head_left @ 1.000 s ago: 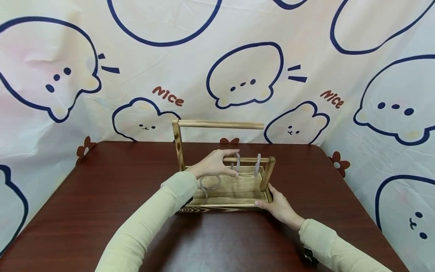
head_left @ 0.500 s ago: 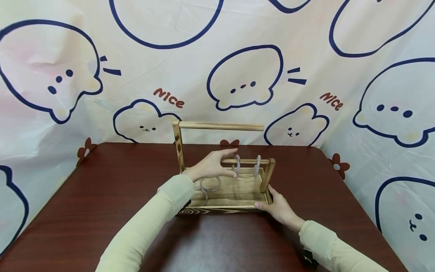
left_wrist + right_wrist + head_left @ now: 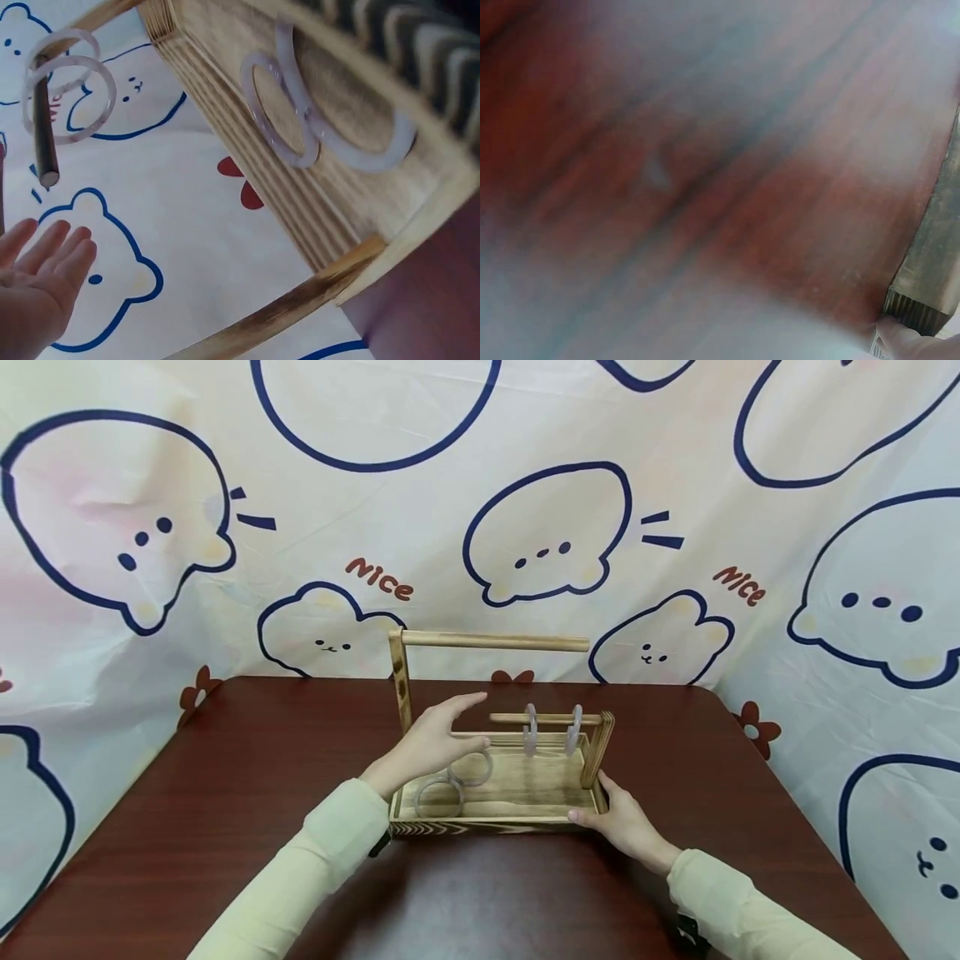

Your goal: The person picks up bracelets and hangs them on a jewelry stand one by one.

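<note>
A wooden jewelry stand (image 3: 517, 781) with a shallow tray base sits on the table. Two pale bangles (image 3: 531, 731) hang apart on its short lower rod (image 3: 509, 718). In the tray's left part lie two more bangles (image 3: 462, 800), overlapping each other, seen close up in the left wrist view as milky rings (image 3: 405, 142). My left hand (image 3: 429, 743) hovers above the tray, left of the rod's free end, fingers extended and holding nothing. With thumb at the front edge and fingers along the side, my right hand (image 3: 628, 827) grips the stand's right front corner.
A taller post (image 3: 401, 681) at the stand's left carries a long upper rod (image 3: 495, 642) over the back. The dark red-brown table (image 3: 300, 735) ends at a cartoon-printed cloth (image 3: 540, 427) behind and on both sides.
My left hand has drawn back leftward from the nearer hanging bangle and the rod's end, uncovering more of the tray's bangles. My right hand keeps its grip on the corner.
</note>
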{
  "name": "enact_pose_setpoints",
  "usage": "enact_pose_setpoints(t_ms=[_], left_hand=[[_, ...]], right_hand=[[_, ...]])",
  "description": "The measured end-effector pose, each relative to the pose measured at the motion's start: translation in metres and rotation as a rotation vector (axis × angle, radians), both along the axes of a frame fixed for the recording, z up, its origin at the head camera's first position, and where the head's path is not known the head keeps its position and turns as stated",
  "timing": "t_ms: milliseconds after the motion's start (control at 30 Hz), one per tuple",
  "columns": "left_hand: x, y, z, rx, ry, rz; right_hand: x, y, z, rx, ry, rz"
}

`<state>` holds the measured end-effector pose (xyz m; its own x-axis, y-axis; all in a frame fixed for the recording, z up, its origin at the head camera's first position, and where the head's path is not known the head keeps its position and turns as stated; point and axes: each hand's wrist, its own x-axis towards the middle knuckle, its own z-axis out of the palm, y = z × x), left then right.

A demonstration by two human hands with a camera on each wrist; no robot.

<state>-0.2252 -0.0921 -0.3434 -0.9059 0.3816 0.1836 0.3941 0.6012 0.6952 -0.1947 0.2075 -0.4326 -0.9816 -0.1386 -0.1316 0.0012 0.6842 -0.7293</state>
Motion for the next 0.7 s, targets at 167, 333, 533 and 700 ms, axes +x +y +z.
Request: enact_pose_setpoints(t_ms=[167,333,533,700], left_hand=[[0.016,-0.016,-0.006,0.100,-0.056,0.031],[0.029,-0.036,-0.015,0.139,-0.097,0.054],[0.045,-0.058,-0.034,0.204,-0.137,0.095],[0.052,-0.066,-0.043,0.230,-0.142,0.122]], right_hand=[[-0.002,0.000,-0.003,0.006,0.004,0.006],[-0.003,-0.001,-0.003,-0.017,0.015,-0.001],[-0.003,-0.002,-0.002,-0.006,0.006,0.008],[-0.002,0.001,-0.001,0.005,0.006,-0.004]])
